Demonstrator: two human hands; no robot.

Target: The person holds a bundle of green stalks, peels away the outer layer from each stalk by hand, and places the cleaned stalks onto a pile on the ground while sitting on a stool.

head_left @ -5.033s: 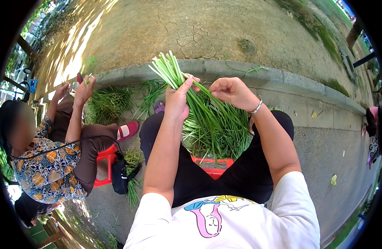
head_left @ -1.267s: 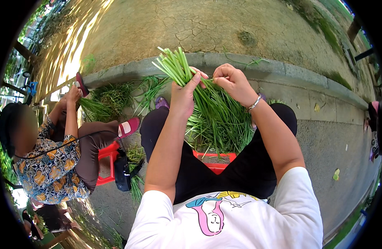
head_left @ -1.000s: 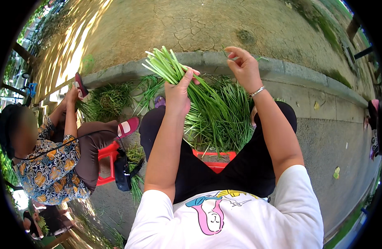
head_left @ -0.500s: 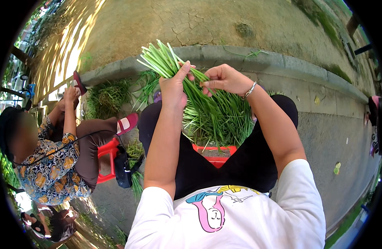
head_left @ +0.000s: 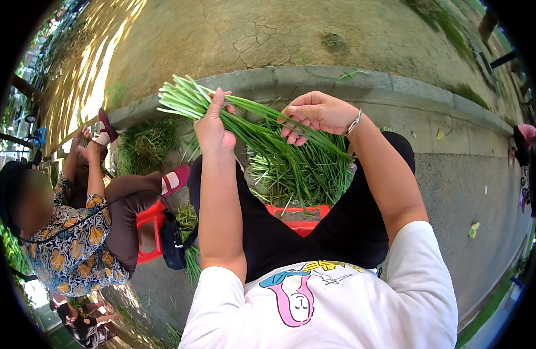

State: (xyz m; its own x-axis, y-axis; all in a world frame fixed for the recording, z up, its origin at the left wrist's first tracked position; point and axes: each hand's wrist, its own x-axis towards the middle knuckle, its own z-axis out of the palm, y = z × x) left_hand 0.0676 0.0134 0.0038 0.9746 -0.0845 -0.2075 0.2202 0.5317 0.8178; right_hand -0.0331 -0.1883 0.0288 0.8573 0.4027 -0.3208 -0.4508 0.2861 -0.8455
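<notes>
My left hand (head_left: 215, 125) grips a bundle of long, thin green stalks (head_left: 180, 99) near their pale cut ends, which point up and left; the leaves trail down to the right. My right hand (head_left: 314, 116), a silver bracelet at its wrist, pinches some of those long leaves to the right, its lower fingers loosely curled. Below the bundle, between my knees, lies a large heap of the same greens (head_left: 291, 177), with a red plastic stool (head_left: 297, 227) edge showing nearer me.
A person (head_left: 76, 244) in a patterned shirt sits at my left on a red stool, handling greens; a black bag (head_left: 172, 253) and further green piles (head_left: 146, 148) lie nearby. A concrete curb (head_left: 407, 90) runs ahead, with cracked dirt beyond. Other people show at both rims.
My left hand and the bundle have moved leftward and tilted flatter. My right hand was briefly raised away, then came back down onto the leaves, which now stretch further right.
</notes>
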